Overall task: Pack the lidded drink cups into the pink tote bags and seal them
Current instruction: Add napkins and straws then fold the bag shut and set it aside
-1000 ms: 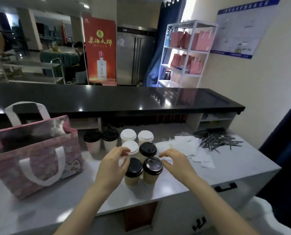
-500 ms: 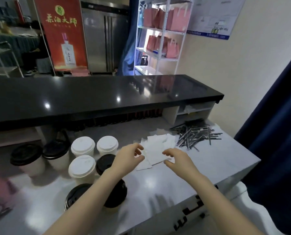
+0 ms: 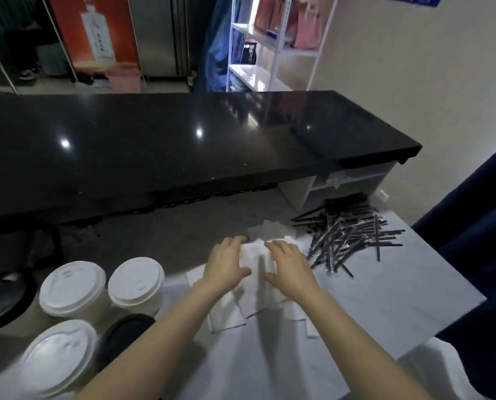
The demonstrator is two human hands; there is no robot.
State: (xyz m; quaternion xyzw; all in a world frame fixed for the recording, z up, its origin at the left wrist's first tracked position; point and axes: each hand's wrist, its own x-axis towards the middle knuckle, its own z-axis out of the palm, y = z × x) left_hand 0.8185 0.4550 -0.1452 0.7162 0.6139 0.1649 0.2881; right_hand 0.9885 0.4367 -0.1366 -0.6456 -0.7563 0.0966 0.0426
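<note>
Both my hands lie side by side on a loose pile of white napkins [image 3: 252,301] on the grey worktop. My left hand [image 3: 226,265] and my right hand [image 3: 288,265] rest flat on the top sheets with fingers nearly straight. Three white-lidded cups [image 3: 73,287] [image 3: 137,280] [image 3: 59,359] stand at the lower left. A black-lidded cup [image 3: 125,333] is partly hidden behind my left forearm, and another black lid [image 3: 1,301] shows at the left edge. The pink tote bag on the worktop is out of view.
A heap of black wrapped straws [image 3: 347,235] lies right of the napkins. A raised black counter [image 3: 183,140] runs along the back. A white shelf [image 3: 272,41] with pink bags [image 3: 307,27] stands beyond it. The worktop's right edge [image 3: 454,321] is close.
My view swung right and down, away from the tote bag. Both hands left the cups and moved forward onto the napkin pile, where they now lie flat.
</note>
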